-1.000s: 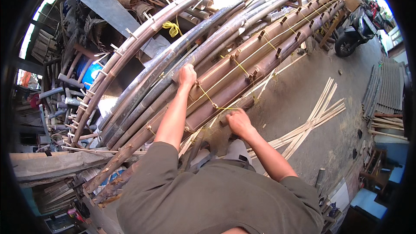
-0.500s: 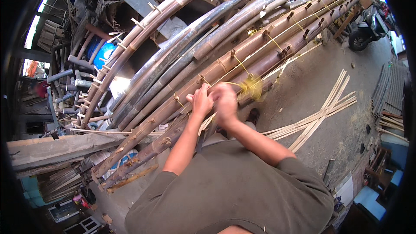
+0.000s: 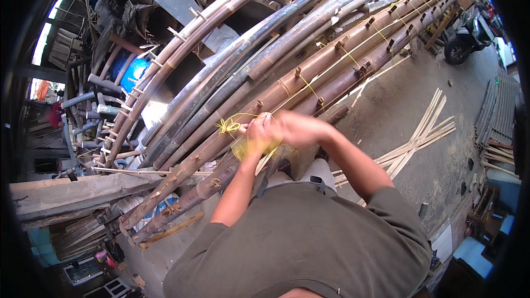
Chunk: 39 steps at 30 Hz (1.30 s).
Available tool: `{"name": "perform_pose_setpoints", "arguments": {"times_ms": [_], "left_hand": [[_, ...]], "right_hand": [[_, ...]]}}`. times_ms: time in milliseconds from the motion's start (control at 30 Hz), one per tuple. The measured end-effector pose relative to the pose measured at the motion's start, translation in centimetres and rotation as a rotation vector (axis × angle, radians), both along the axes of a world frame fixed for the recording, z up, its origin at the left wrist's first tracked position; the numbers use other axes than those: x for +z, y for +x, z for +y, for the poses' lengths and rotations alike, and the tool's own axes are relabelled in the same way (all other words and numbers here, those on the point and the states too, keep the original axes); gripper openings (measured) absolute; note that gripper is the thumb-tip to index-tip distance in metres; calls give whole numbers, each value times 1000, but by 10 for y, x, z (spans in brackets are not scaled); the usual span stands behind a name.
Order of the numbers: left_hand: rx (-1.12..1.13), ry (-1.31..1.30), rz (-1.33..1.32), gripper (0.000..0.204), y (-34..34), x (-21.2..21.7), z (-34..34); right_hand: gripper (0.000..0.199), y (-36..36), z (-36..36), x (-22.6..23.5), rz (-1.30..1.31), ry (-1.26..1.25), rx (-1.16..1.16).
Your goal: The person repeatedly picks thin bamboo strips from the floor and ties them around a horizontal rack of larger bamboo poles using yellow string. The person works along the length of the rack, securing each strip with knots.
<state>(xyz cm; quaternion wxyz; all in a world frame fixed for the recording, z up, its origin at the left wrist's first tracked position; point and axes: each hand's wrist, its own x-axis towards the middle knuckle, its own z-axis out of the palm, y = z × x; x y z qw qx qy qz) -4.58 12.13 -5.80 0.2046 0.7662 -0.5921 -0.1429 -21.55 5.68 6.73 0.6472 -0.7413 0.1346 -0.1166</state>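
My left hand [image 3: 261, 134] is closed, its fingertips pinched on thin yellow string beside the bamboo pole [image 3: 284, 87] with short pegs along it. A loose yellow string bundle [image 3: 227, 126] hangs left of this hand, and a yellow blur crosses its wrist. Against the left hand's fingers, my right hand [image 3: 301, 128] is smeared by motion, so its grip cannot be made out. A second pegged bamboo pole [image 3: 345, 83] runs alongside, nearer to me. String strands [image 3: 349, 54] link the pegs of the two poles.
Long bamboo poles [image 3: 243, 49] lie behind, near a curved pegged bamboo frame [image 3: 182, 55]. Split bamboo strips [image 3: 408, 146] cross on the floor at right. A concrete ledge [image 3: 66, 187] stands at left, and a motorcycle [image 3: 461, 47] at far right.
The yellow string bundle has swung from right of my hands to left of them. My right hand has shifted slightly right, its forearm rising. The poles keep their places.
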Motion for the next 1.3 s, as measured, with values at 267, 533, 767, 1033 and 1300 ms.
{"name": "perform_pose_setpoints", "arguments": {"times_ms": [267,533,767,1033,1300], "left_hand": [[-25,-356,897,19,3,61,-71],[-54,-138,97,25,70,-17,-144],[-21,-237,-6,32,122,63,-19],[-80,-162,578,25,113,-67,108],[14,33,612,29,97,2,84]], "right_hand": [[42,-6,75,-110,260,-205,-325],[19,5,106,-110,352,-824,-432],[27,71,167,-183,-13,504,-161],[24,179,146,-43,-381,478,-1037],[36,247,33,-8,-322,-411,-234]]}}
